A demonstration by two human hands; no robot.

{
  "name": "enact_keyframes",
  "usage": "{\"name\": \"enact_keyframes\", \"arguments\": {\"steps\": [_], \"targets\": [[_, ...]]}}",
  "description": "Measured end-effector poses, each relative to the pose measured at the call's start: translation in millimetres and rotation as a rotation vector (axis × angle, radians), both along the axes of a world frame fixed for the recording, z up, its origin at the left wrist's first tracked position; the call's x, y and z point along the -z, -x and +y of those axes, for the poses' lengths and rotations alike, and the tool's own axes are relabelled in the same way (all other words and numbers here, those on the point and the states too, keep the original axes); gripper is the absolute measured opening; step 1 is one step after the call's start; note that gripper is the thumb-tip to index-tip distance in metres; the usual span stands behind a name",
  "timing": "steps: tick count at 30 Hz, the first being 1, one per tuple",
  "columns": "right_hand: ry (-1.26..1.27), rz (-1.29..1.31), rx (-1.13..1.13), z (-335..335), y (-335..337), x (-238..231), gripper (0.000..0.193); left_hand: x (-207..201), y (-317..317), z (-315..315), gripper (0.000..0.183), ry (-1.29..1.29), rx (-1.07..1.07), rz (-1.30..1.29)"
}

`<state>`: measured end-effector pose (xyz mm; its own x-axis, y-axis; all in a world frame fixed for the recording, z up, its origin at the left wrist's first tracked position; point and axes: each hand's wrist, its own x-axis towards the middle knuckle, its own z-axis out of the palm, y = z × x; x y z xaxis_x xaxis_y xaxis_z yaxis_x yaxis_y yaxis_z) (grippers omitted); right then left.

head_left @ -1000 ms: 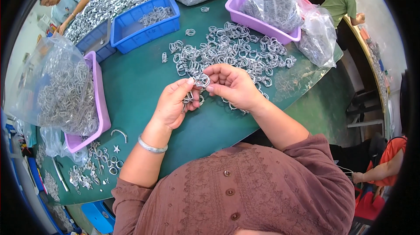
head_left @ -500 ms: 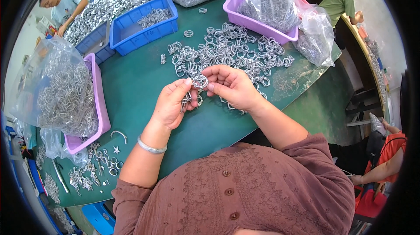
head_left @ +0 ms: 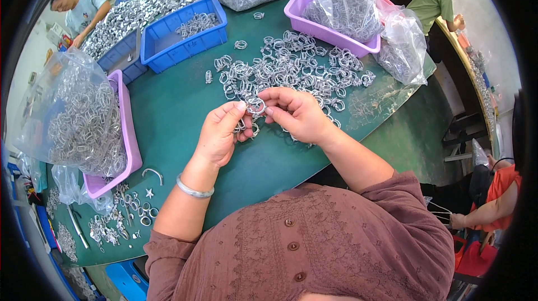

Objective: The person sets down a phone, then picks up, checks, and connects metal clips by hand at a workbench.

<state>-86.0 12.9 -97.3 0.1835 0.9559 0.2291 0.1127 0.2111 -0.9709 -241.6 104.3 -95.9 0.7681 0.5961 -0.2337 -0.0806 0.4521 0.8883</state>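
Between my two hands a silver metal ring (head_left: 255,106) is held up over the green table. My left hand (head_left: 222,130) pinches its left side with thumb and finger, while more silver rings show among its curled lower fingers. My right hand (head_left: 296,115) grips the ring's right side between thumb and forefinger. Just beyond my hands spreads a loose heap of similar silver rings (head_left: 280,68). A few rings lie partly hidden beneath my right hand.
A blue bin (head_left: 185,32) with some rings stands at the back. Lilac baskets hold bagged rings at the left (head_left: 130,127) and back right (head_left: 325,33). Small metal parts (head_left: 109,225) and a curved metal piece (head_left: 152,174) lie front left. Other people work around the room.
The ring between my hands has turned slightly, its round opening now facing up more. Both hands stay in nearly the same place. At the right, another person's arm has shifted.
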Motion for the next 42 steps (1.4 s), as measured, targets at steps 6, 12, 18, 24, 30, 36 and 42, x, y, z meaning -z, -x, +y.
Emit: {"name": "enact_keyframes", "arguments": {"steps": [6,12,18,24,30,36,42], "targets": [[-0.055,-0.114,0.017,-2,-1,-1,0.024,0,0,-1,0.022,0.012,-0.016,-0.005],[-0.036,0.023,-0.020,0,2,-1,0.026,1,-1,-1,0.025,0.003,-0.005,0.004],[-0.023,0.123,-0.025,-2,7,-2,0.024,0,1,-2,0.024,0.038,-0.008,-0.023],[0.097,0.401,-0.010,1,11,-1,0.016,3,-2,-3,0.021,-0.027,-0.109,-0.121],[0.116,0.460,-0.012,-2,10,1,0.013,4,-2,-11,0.022,-0.106,-0.153,-0.131],[0.101,0.589,-0.018,4,9,1,0.010,5,-5,-8,0.021,-0.166,-0.154,-0.143],[0.131,0.661,0.016,0,15,-1,0.008,7,-3,-13,0.020,-0.127,-0.140,-0.132]]}}
